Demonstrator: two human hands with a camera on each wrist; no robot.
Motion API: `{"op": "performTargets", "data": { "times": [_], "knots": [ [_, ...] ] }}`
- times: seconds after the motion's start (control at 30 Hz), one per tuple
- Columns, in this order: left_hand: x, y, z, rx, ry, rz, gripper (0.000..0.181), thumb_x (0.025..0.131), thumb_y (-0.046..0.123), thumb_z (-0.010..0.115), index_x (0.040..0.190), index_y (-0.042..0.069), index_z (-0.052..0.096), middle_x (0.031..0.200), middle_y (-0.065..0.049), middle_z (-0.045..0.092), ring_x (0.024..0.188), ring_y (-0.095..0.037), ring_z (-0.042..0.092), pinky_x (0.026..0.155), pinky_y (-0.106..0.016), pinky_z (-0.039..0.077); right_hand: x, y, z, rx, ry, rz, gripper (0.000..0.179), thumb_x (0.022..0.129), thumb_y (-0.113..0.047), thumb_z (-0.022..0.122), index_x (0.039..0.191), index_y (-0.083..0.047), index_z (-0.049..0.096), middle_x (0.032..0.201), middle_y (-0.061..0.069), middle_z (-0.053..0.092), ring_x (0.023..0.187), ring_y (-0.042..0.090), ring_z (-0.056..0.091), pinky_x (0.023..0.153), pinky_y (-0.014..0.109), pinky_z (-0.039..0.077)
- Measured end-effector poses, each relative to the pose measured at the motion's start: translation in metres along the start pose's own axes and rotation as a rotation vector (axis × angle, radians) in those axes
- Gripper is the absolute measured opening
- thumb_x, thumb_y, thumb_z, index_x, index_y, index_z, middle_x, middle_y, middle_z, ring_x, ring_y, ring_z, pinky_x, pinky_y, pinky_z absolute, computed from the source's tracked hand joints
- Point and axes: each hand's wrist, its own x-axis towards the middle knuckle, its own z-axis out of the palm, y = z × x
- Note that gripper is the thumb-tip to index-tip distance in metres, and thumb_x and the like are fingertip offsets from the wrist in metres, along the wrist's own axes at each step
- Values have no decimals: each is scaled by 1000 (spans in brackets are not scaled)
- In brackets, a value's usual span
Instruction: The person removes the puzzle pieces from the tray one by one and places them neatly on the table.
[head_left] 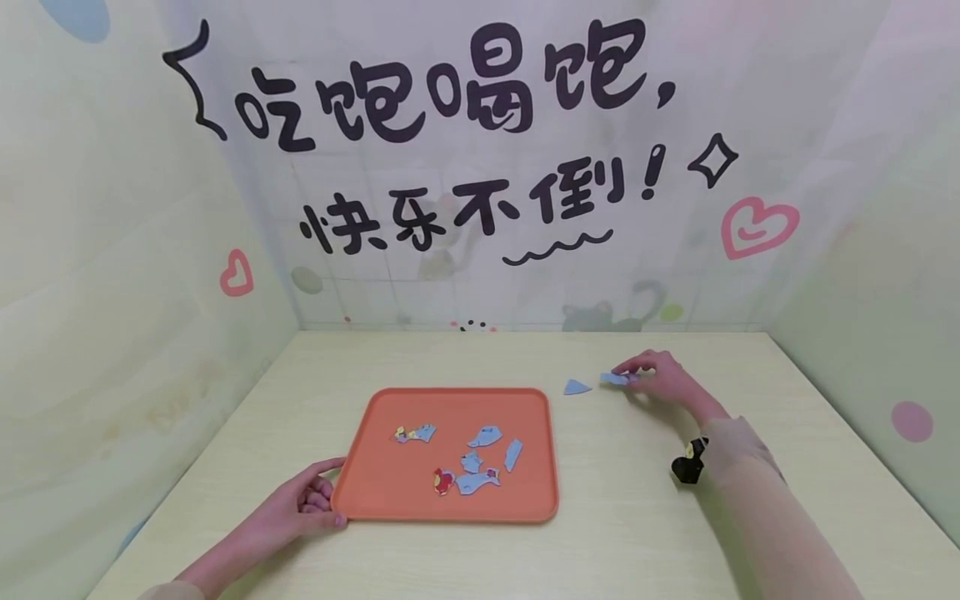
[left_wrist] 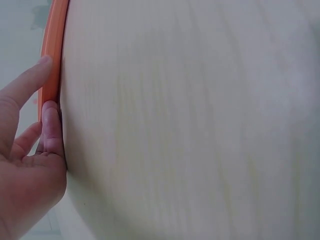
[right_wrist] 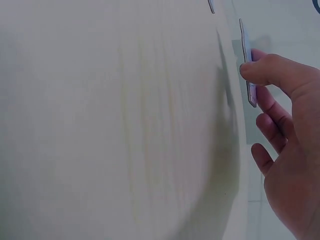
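An orange tray (head_left: 442, 410) lies on the table, with several light-blue, irregular flat pieces on it, including a fish-shaped piece (head_left: 477, 482) and a red-patterned piece (head_left: 442, 482). At its front left corner, my left hand (head_left: 303, 504) holds the rim; the left wrist view shows fingers against the orange edge (left_wrist: 56, 55). Beyond the tray's right side, my right hand (head_left: 660, 379) pinches a flat light-blue piece (head_left: 613, 378) between thumb and fingers. In the right wrist view this thin piece (right_wrist: 246, 55) is seen edge-on, raised off the table. A triangular blue piece (head_left: 577, 387) lies just left of it.
A black band-like object (head_left: 687, 467) is at the right wrist. The pale wooden table (head_left: 622, 517) meets printed cloth walls (head_left: 480, 292) at the back and both sides.
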Motion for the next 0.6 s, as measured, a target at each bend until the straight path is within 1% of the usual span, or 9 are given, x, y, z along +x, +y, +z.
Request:
{"op": "performTargets", "data": {
  "times": [0.1,0.2,0.27,0.3,0.37,0.43,0.6],
  "knots": [
    [-1,-1,1,-14,-6,5,93,80,22,83,152,-1,28,107,-13,54,85,-7,55,75,-20,51,-1,3,1,-3,-30,-6,28,88,-9,70,115,-10,73,112,18,66,105,32,54,91,44,41],
    [-2,0,1,-11,-4,-6,93,80,22,82,152,0,28,107,-13,54,85,-7,55,75,-20,51,-2,6,2,26,-69,-10,28,89,-10,69,117,-8,73,114,18,66,102,28,51,88,38,39],
    [-3,1,1,-3,-3,-3,93,80,23,82,152,-1,28,107,-13,54,86,-7,55,75,-20,50,-2,8,3,57,-96,-6,29,90,-11,69,119,-8,72,119,18,66,104,28,51,91,37,39],
    [-3,2,0,4,-3,2,93,81,23,82,152,-2,28,107,-13,55,86,-8,55,75,-20,50,-3,9,3,69,-109,-7,30,90,-11,69,120,-7,71,122,19,66,107,29,51,93,39,39],
    [-3,2,0,12,4,-8,93,80,24,82,152,-1,29,107,-12,55,86,-7,55,75,-19,50,-4,9,3,85,-127,7,31,91,-13,68,122,-8,70,126,19,64,114,32,52,98,42,39],
    [-2,2,0,20,11,-9,92,80,24,82,151,-1,30,107,-12,55,85,-7,55,74,-20,50,-5,8,2,84,-139,15,32,92,-14,68,123,-8,69,128,20,62,117,34,51,100,44,39],
    [0,0,0,10,22,-23,93,78,24,84,151,1,32,106,-12,55,83,-7,55,73,-19,51,-7,6,-2,79,-171,41,34,94,-16,66,127,-10,68,128,19,59,116,32,49,95,39,38]
  ]
}}
